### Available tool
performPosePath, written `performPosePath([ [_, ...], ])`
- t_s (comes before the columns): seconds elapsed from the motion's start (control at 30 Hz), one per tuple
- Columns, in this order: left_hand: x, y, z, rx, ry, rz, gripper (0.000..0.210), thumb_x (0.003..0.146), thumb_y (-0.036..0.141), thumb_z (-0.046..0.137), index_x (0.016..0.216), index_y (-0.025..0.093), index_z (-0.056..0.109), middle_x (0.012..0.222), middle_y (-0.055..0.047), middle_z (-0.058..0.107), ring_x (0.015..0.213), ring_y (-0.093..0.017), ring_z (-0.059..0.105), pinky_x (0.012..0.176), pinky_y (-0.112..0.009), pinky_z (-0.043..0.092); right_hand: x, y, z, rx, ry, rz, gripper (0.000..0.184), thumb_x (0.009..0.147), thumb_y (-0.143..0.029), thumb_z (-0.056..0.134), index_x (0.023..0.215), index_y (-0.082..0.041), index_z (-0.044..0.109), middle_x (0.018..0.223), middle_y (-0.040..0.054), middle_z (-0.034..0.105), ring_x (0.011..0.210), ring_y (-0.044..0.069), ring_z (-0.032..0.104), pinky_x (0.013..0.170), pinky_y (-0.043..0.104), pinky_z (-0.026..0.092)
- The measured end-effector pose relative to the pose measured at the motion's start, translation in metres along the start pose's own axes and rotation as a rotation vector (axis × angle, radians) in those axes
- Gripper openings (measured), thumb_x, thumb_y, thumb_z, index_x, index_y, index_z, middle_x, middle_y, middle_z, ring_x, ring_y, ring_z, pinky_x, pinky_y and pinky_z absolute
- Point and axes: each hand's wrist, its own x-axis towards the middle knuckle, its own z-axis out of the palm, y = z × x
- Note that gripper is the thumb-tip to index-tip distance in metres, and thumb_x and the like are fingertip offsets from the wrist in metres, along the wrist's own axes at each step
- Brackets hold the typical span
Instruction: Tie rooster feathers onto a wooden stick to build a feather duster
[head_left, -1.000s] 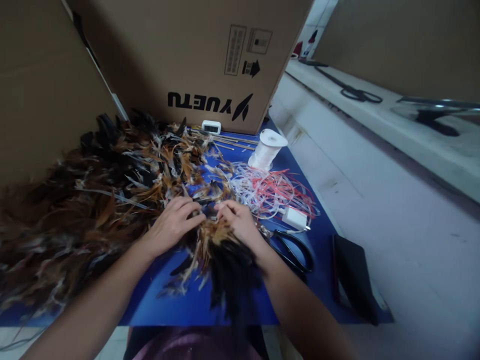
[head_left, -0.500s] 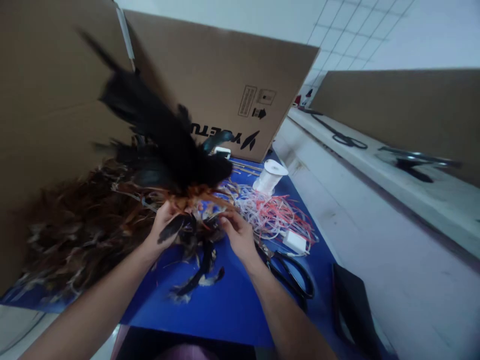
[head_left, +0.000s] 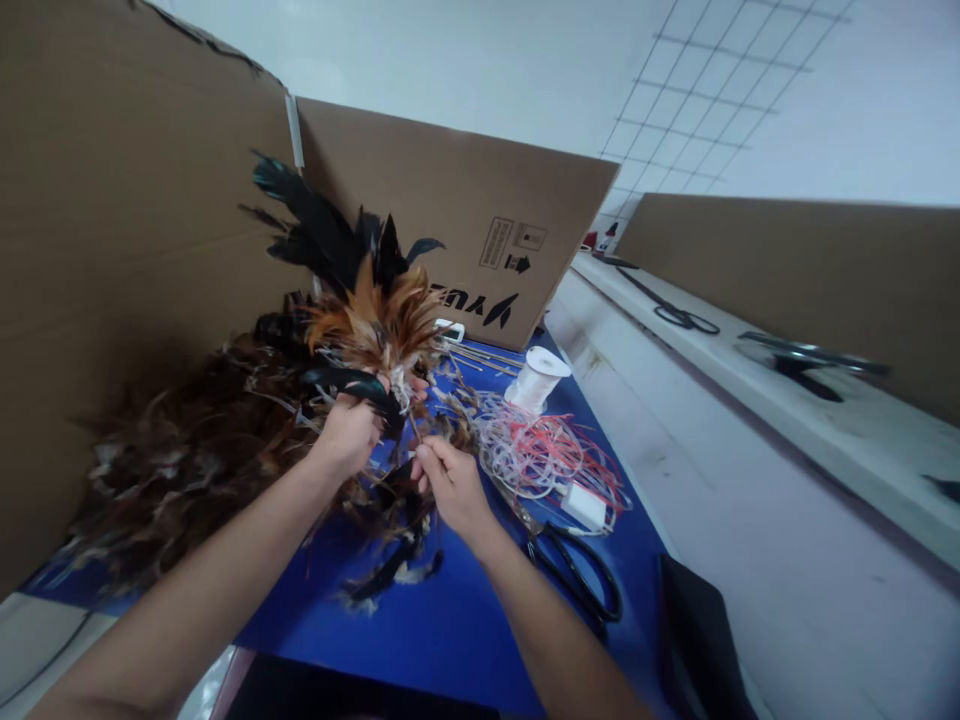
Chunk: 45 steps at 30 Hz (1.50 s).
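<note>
My left hand (head_left: pixel 349 436) is closed around the base of a feather bundle (head_left: pixel 379 318). Orange-brown feathers fan out at its middle, and long black ones with a green sheen rise behind them. From under the bundle a thin stick (head_left: pixel 415 428) points down toward my right hand (head_left: pixel 448 482), whose thumb and fingers pinch at its lower end. Part of the left fingers is hidden by a dark feather. Below the hands, loose black feathers (head_left: pixel 390 570) lie on the blue table (head_left: pixel 330 630). A big heap of brown feathers (head_left: pixel 195 460) spreads out on the left.
Right of my hands are a tangle of white and red strips (head_left: pixel 540 430), a white spool (head_left: pixel 538 378), a small white box (head_left: pixel 583 507) and black-handled scissors (head_left: pixel 577 575). Thin sticks (head_left: pixel 480 352) lie behind. Cardboard panels (head_left: pixel 420 170) stand at the back and left.
The feather bundle has turned from blurred black feathers toward me to upright, showing its orange feathers. My right hand has moved down slightly, and the view has shifted.
</note>
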Motion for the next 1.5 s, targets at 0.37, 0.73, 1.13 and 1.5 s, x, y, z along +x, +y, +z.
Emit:
performPosePath([
  [0.37,0.007,0.054,-0.006,-0.028,-0.167,0.143,0.014,0.081,0.025,0.057,0.075,0.021,0.045,0.065,0.003,0.053,0.043,-0.007,0.045,0.039,-0.018,0.038,-0.060,0.011,-0.013,-0.528,-0.234,0.152,0.084,0.068,-0.043,0.069,0.141,-0.027,0.031,0.149,0.0100,0.028,0.135,0.029,0.028,0.108,0.047,0.028],
  [0.73,0.010,0.088,-0.030,0.061,-0.094,0.100,0.007,0.087,0.020,0.045,0.081,0.018,0.048,0.073,-0.001,0.052,0.043,-0.005,0.041,0.031,-0.012,0.020,0.000,0.043,0.048,-0.959,-0.258,0.010,0.056,0.089,-0.050,0.042,0.138,-0.023,0.039,0.146,0.0143,0.033,0.137,0.031,0.023,0.108,0.047,0.021],
  [1.13,-0.005,0.103,-0.054,0.145,0.050,0.029,0.007,0.085,0.023,0.050,0.080,0.017,0.050,0.067,-0.002,0.057,0.052,-0.011,0.054,0.035,-0.016,0.037,0.031,-0.004,0.033,-1.125,-0.054,-0.141,0.042,0.089,-0.020,0.041,0.129,-0.009,0.046,0.130,0.0240,0.047,0.116,0.036,0.044,0.091,0.051,0.036],
  [1.5,0.003,0.098,-0.052,0.166,0.192,-0.064,0.013,0.085,0.026,0.052,0.084,0.014,0.057,0.071,-0.004,0.061,0.058,-0.014,0.060,0.044,-0.023,0.050,-0.039,0.008,0.075,-0.713,-0.765,-0.633,0.047,0.092,-0.050,0.036,0.133,-0.030,0.044,0.144,0.0012,0.040,0.137,0.023,0.023,0.109,0.046,0.020],
])
